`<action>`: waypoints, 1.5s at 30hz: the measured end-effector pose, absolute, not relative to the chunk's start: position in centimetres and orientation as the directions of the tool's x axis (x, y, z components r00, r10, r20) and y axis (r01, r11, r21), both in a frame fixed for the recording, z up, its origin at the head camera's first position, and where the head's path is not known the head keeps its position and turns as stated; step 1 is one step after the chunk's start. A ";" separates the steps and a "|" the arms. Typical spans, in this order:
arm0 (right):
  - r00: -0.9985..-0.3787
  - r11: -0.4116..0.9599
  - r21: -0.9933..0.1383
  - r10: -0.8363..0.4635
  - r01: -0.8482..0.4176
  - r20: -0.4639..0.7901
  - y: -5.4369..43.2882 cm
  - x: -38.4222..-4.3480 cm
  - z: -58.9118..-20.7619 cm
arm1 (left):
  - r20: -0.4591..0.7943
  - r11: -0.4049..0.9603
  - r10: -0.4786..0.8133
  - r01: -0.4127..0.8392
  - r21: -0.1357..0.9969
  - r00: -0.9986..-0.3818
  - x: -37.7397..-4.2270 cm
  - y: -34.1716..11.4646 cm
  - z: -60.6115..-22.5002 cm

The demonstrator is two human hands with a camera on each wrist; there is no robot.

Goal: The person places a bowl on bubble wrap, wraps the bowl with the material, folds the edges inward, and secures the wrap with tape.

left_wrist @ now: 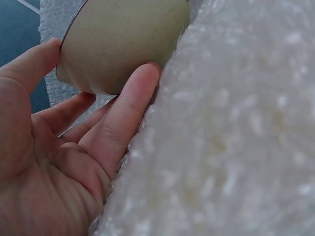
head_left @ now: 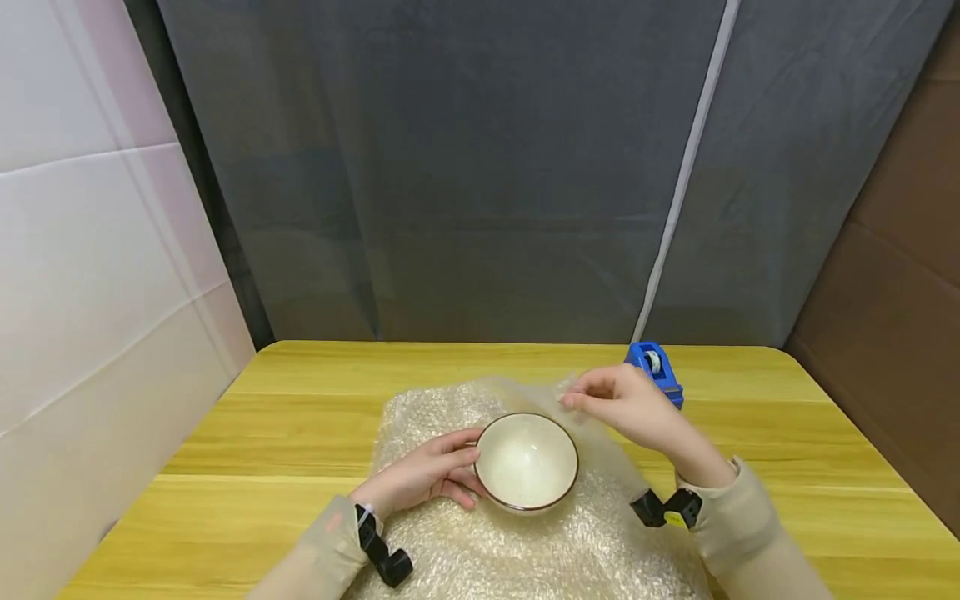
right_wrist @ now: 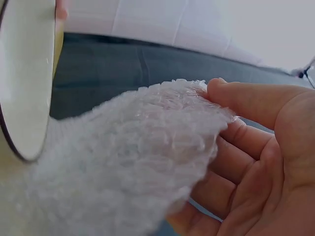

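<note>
A cream bowl (head_left: 527, 461) with a thin dark brown rim sits on a sheet of bubble wrap (head_left: 517, 546), its inside facing up toward the head view. On the bowl's left side my left hand (head_left: 435, 471) holds it; in the left wrist view the thumb (left_wrist: 42, 61) meets the rim and the other fingers lie against the speckled outer wall (left_wrist: 123, 44). Beyond the bowl at the right, my right hand (head_left: 630, 404) pinches a lifted corner of the wrap (right_wrist: 162, 118) between thumb and fingers. Part of the wrap under the bowl is hidden.
Behind the right hand stands a blue tape dispenser (head_left: 656, 371) with a roll in it. The wooden table (head_left: 300, 417) ends at a grey curtain (head_left: 480, 183). A white panel (head_left: 90, 217) rises at the left, a brown one (head_left: 885, 275) at the right.
</note>
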State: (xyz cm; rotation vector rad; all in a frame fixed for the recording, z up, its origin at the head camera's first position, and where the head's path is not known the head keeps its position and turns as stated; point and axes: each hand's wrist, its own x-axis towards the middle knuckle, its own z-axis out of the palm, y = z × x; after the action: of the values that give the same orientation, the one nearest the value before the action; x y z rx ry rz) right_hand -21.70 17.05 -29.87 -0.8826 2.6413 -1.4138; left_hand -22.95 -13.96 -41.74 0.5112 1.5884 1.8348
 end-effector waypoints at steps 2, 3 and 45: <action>-0.826 0.419 -0.770 -0.511 -0.481 0.238 16.5 -21.4 -30.1 | -0.119 -0.058 0.693 -0.219 0.974 -0.711 -22.9 -13.9 -41.8; -0.818 0.415 -0.767 -0.523 -0.488 0.237 16.3 -21.3 -30.3 | -0.118 -0.059 0.694 -0.219 0.974 -0.710 -22.9 -13.9 -41.8; -0.646 0.595 -0.308 -0.757 -0.742 0.096 11.2 -19.2 -35.9 | -0.113 -0.029 0.689 -0.183 0.983 -0.716 -22.8 -12.8 -41.7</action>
State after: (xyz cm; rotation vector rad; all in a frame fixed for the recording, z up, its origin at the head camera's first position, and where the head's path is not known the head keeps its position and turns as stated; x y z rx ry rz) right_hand -19.18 11.23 -35.88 -1.3006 2.7651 -0.5012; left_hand -22.84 -12.82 -41.68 0.5367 1.6339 1.8104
